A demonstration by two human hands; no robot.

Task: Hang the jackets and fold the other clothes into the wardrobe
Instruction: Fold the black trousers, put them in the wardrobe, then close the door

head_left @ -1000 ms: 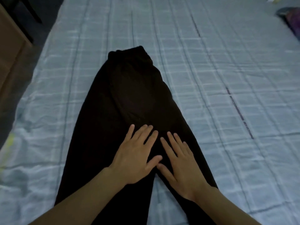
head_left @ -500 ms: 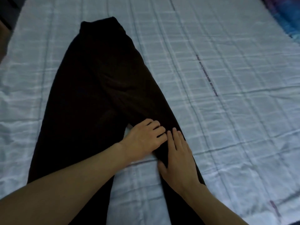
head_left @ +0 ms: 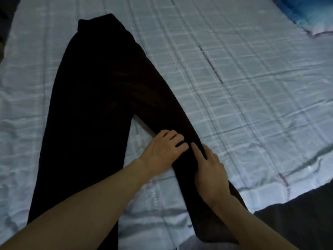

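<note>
Black trousers (head_left: 93, 105) lie on a checked bedsheet (head_left: 243, 109).
Left hand (head_left: 162, 150) grips one leg's edge; right hand (head_left: 210, 170) lies flat on it; the other leg runs off-frame.

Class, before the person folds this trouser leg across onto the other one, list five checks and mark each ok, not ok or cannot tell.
1. Black trousers lie spread on the bed sheet: ok.
2. Left hand grips the leg's inner edge, fingers curled: ok.
3. Right hand grips the leg: cannot tell, some fingers hidden.
4. Other leg spread flat: ok.
5. Hems aligned: cannot tell, one lies out of frame.
</note>
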